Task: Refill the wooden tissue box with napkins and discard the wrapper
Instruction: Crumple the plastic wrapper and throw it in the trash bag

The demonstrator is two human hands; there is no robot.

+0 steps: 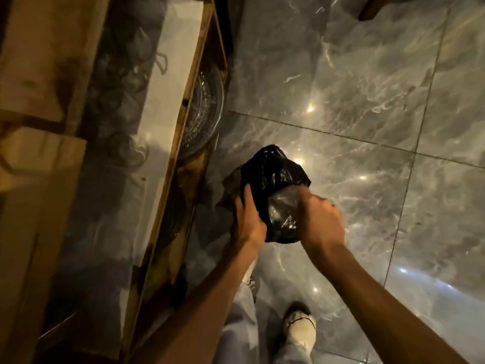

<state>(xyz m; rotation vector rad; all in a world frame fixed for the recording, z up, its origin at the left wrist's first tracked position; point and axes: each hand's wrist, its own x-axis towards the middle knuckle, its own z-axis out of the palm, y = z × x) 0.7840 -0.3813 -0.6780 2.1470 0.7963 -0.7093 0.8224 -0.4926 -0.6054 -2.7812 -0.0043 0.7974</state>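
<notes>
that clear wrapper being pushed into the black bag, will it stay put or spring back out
The clear wrapper looks like thin crinkled film, so it is probably very light and floppy, and may partly spring back once the right hand lets go. The black bag is limp too; it likely needs the left hand holding its mouth open.

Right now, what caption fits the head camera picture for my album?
Left hand holds a black bag open while right hand pushes a clear wrapper in.
</notes>
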